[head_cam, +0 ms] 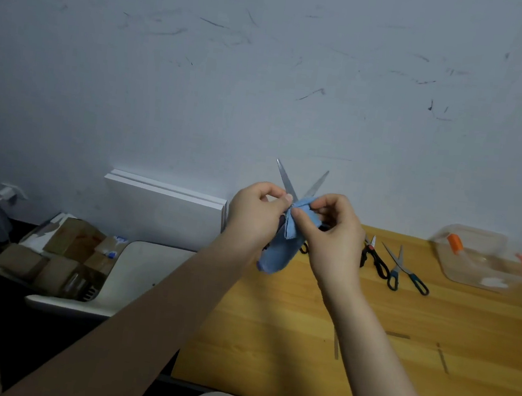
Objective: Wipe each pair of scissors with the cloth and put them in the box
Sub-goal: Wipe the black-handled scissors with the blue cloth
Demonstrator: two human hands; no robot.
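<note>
A pair of scissors (315, 183) stands upright above the table's left end, its two steel blades spread wide in a V. My left hand (253, 211) grips it low down, thumb against the left blade; the handles are hidden. A blue cloth (281, 248) is bunched round the pivot and hangs below my hands. My right hand (331, 229) pinches the cloth at the base of the right blade. Two more pairs lie on the wooden table (302, 334): black-handled scissors (376, 261) and teal-handled scissors (403, 271). The clear plastic box (482, 258) with orange clips sits at the far right.
A white board (166, 206) leans on the wall left of the table. Below it are a white chair seat (132, 274) and several cardboard boxes (58, 255) on the floor. The wall stands close behind the table.
</note>
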